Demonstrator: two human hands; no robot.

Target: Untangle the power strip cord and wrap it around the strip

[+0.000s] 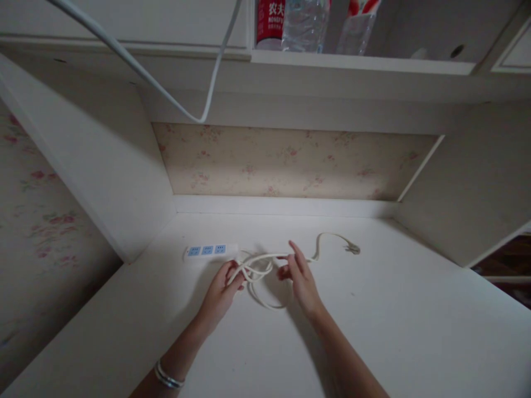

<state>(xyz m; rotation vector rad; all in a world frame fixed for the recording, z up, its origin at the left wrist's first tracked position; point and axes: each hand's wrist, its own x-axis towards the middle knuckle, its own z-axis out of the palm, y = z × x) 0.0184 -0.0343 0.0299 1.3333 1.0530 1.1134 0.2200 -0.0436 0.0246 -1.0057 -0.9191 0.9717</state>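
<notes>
A white power strip [211,251] with blue sockets lies on the white desk [394,309]. Its white cord [265,265] is looped in loose coils between my hands, and the plug [352,249] rests further right on the desk. My left hand [224,290] is closed on the left side of the coils, just right of the strip. My right hand [301,279] pinches the cord at the right side of the coils, other fingers stretched out. A bracelet sits on my left wrist.
White side panels wall the desk left and right, with floral wallpaper [290,163] behind. A shelf [360,62] above holds a red-labelled bottle [270,22] and a clear bottle [305,25]. Another white cable [166,91] hangs from above at upper left.
</notes>
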